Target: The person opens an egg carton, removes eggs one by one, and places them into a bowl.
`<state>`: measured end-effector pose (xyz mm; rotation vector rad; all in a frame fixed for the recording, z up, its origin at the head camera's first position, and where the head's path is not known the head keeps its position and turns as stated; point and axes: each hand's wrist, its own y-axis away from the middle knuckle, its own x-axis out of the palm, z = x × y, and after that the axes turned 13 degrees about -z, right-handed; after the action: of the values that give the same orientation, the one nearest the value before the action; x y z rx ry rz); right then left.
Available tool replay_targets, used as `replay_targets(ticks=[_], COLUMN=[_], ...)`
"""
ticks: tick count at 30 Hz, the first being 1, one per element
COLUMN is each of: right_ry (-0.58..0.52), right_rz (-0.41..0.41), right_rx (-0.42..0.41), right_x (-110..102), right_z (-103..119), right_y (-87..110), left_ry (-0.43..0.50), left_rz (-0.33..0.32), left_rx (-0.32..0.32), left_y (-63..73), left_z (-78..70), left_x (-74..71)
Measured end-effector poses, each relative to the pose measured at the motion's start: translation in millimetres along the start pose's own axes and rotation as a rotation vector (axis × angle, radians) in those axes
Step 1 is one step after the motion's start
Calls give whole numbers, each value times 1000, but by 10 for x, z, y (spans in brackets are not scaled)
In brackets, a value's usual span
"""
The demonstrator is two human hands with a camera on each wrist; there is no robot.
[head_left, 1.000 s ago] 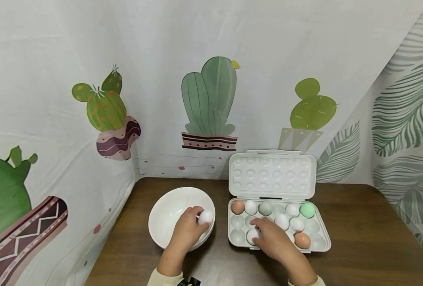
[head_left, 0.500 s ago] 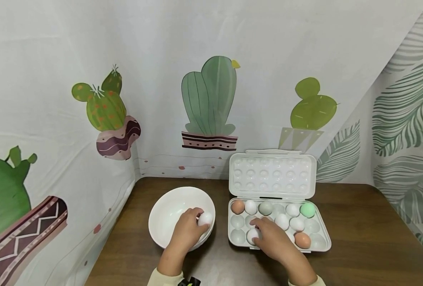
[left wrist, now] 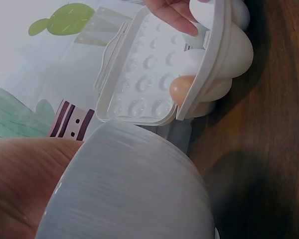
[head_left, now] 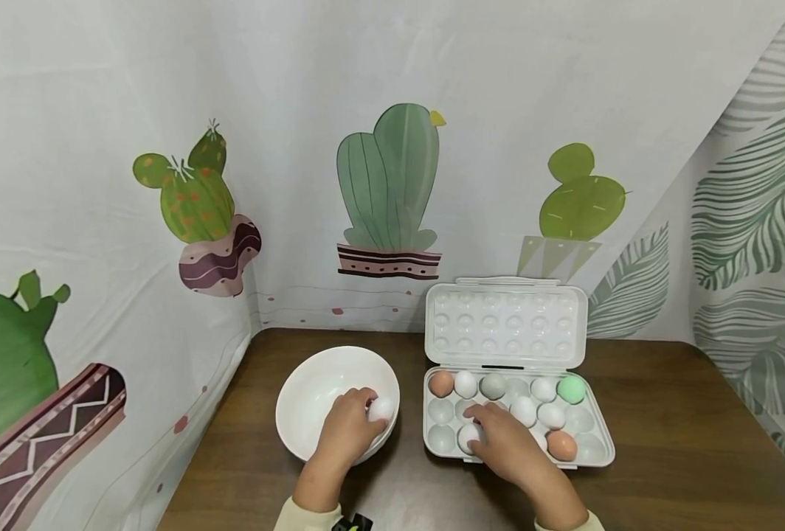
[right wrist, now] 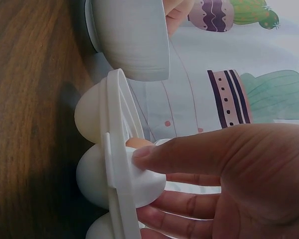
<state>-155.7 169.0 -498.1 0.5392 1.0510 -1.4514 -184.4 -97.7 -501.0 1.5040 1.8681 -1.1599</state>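
My left hand (head_left: 347, 424) reaches over the white bowl (head_left: 299, 398) and holds a white egg (head_left: 382, 408) between thumb and fingers, just inside the bowl's right side. In the left wrist view the bowl's outer wall (left wrist: 129, 184) hides the fingers and the egg. Over the front of the egg box (head_left: 609, 448), my right hand (head_left: 507, 441) pinches another white egg (head_left: 468, 439), which sits in a front-row cup. The right wrist view has the thumb on this egg (right wrist: 152, 184) and the fingers behind it.
Several white eggs, brown eggs (head_left: 561, 446), a grey-green egg (head_left: 493, 386) and a bright green egg (head_left: 571, 389) sit in the box among bare cups. Its dimpled lid (head_left: 505, 324) stands raised against the cactus-print cloth (head_left: 485, 147). Everything rests on a brown wooden table (head_left: 671, 413).
My left hand and its egg have sunk very slightly at the bowl's right side. The right hand has stayed where it was on its egg.
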Motion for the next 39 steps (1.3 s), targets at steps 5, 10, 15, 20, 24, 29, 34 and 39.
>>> replay_targets(ticks=[5,10,15,20,24,29,34,39], right_ry=[-5,-8,-8,-3,-5,-15,-7,1], right_rz=[-5,-10,-9,-12,-15,-10,-14,-21], right_rx=[-3,-11,-11,-8,-6,0,-2,-12], right_x=[-5,3,2,-5,-4,6,6,10], right_z=[8,6,4,4,3,1,3,3], right_y=[7,7,7,9,10,17,14,8], left_ry=[-42,-72,-81,-78,-80,-86,-80,-66], left_rz=[4,2,8,13,14,16,-9,-17], left_rx=[1,-2,-9,-12,-20,-29,-21,-24], left_y=[10,18,22,13,9,22,23,18], left_z=[-2,-20,-31,-48,-49,-37,-20,-16], left_x=[8,-4,-8,-19,-14,2,14,8])
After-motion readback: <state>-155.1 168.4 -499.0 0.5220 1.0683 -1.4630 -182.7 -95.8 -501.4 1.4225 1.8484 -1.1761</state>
